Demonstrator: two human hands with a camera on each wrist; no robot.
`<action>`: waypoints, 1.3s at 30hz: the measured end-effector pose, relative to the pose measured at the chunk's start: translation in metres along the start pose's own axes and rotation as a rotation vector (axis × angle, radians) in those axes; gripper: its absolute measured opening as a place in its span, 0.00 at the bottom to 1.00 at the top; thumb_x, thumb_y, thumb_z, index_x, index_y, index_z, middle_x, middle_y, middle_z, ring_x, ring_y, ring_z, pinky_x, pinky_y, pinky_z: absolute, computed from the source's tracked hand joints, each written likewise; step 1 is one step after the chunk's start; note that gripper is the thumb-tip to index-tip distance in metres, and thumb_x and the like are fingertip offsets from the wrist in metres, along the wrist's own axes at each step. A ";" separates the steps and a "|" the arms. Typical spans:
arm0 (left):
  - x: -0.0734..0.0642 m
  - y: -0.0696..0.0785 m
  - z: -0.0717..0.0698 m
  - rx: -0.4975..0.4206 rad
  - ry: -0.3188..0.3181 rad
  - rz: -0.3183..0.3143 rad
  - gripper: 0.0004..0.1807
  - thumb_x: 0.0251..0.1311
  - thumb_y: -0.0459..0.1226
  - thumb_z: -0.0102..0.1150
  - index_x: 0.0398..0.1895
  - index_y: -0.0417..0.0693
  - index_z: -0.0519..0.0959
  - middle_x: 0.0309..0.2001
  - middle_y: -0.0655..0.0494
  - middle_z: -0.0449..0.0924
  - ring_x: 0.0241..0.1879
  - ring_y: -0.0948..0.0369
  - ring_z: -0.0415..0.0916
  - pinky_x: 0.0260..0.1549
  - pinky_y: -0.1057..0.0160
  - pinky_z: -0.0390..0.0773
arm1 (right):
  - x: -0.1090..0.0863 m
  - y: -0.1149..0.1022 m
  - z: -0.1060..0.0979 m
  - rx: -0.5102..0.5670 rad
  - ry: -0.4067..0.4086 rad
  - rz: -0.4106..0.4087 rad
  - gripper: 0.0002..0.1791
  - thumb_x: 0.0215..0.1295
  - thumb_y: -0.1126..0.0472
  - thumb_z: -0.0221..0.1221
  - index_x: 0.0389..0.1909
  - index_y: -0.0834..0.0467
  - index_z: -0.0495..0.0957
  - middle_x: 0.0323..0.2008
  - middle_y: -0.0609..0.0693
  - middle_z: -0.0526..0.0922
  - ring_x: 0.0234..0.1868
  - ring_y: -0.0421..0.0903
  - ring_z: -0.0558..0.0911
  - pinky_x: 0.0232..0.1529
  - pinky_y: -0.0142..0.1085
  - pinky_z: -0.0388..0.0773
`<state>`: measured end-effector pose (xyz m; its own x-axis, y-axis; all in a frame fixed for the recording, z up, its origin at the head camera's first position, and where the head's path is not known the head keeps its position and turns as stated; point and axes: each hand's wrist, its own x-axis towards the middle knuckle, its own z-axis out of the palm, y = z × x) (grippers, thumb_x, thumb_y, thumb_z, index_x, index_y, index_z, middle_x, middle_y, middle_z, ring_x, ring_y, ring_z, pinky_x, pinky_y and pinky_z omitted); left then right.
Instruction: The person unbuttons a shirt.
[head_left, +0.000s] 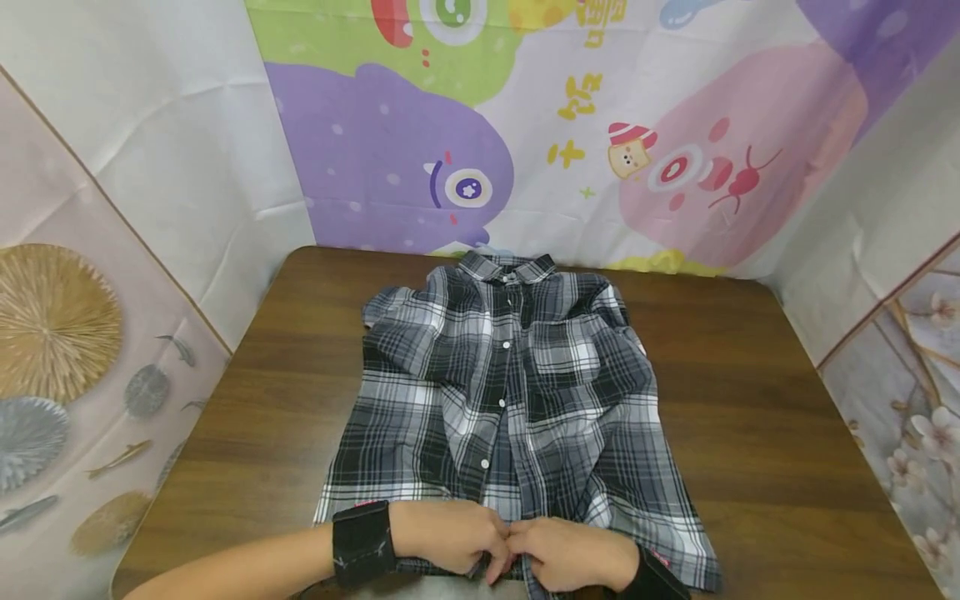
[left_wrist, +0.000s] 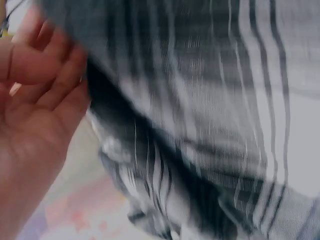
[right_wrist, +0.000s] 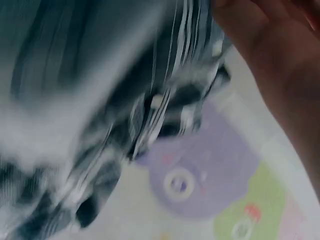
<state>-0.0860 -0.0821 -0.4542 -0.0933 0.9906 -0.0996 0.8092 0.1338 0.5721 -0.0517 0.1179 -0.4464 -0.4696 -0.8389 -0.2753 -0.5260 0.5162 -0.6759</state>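
Observation:
A black, grey and white plaid shirt (head_left: pixel 420 417) lies front up, collar at the far side and hem toward me. White buttons run down its front; the lowest in plain sight is a button (head_left: pixel 485 464) above the hands. My left hand (head_left: pixel 453 533) and right hand (head_left: pixel 572 552) meet at the lower front opening, with curled fingers pinching the two front edges close together. What lies between the fingertips is hidden. In the left wrist view the left hand (left_wrist: pixel 40 95) is at the cloth's edge. The right wrist view is blurred, with the right hand (right_wrist: pixel 280 60) beside the cloth.
Beneath the shirt is a brown wooden table (head_left: pixel 750 417) with rounded corners. A cartoon-printed cloth (head_left: pixel 390 167) hangs along its back edge, and pale printed sheets (head_left: pixel 187 125) stand at the left and right sides. Black bands (head_left: pixel 363 542) are on both wrists.

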 end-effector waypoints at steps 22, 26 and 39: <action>-0.014 -0.112 -0.048 0.337 0.598 -0.840 0.30 0.59 0.53 0.56 0.59 0.47 0.69 0.65 0.42 0.62 0.66 0.39 0.55 0.60 0.37 0.57 | 0.022 0.096 -0.073 -0.108 0.416 0.470 0.26 0.61 0.54 0.61 0.59 0.57 0.69 0.65 0.63 0.61 0.64 0.67 0.60 0.58 0.63 0.57; -0.015 -0.129 -0.053 0.223 0.432 -0.991 0.41 0.56 0.63 0.50 0.69 0.55 0.60 0.72 0.45 0.49 0.70 0.35 0.38 0.60 0.29 0.41 | 0.027 0.115 -0.080 -0.111 0.349 0.569 0.41 0.56 0.43 0.62 0.69 0.50 0.59 0.72 0.62 0.45 0.68 0.73 0.43 0.58 0.71 0.47; -0.028 -0.146 -0.041 0.014 0.419 -1.113 0.20 0.64 0.51 0.49 0.53 0.51 0.66 0.71 0.37 0.49 0.65 0.26 0.41 0.53 0.24 0.49 | 0.032 0.122 -0.072 -0.040 0.330 0.710 0.28 0.61 0.47 0.58 0.59 0.53 0.65 0.73 0.63 0.38 0.67 0.75 0.33 0.54 0.76 0.42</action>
<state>-0.2251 -0.1284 -0.5012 -0.9291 0.2623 -0.2609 0.1693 0.9285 0.3305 -0.1822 0.1662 -0.4883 -0.8863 -0.2145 -0.4105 -0.0434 0.9208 -0.3876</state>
